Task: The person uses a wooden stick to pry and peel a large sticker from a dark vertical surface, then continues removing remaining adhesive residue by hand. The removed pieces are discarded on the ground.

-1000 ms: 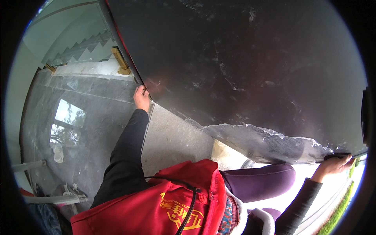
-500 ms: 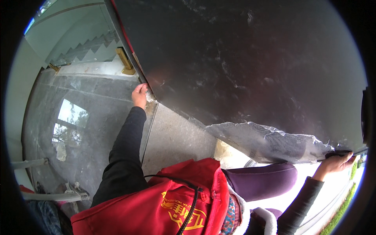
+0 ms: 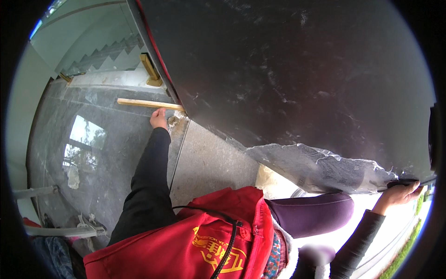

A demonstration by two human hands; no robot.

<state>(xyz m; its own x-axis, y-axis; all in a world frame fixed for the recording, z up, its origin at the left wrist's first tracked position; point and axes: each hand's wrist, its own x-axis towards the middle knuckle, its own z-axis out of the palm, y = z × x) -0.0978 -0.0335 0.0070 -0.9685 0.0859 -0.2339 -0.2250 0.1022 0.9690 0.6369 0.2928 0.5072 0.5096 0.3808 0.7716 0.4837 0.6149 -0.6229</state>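
Right hand (image 3: 396,199) clasps dark panel's (image 3: 297,83) near edge at right, likely steadying it. Left hand (image 3: 159,120) at wooden strip (image 3: 139,102), right end reaching panel's left corner; I can't tell if pinching.

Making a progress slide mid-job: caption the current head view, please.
Left hand at a wooden strip near a corner of the dark panel, right hand holding its edge.

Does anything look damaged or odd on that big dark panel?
Yes: what looks like clear film along the lower edge of the dark panel is crumpled with a ragged border, as if torn. Pale marks streak its face too.
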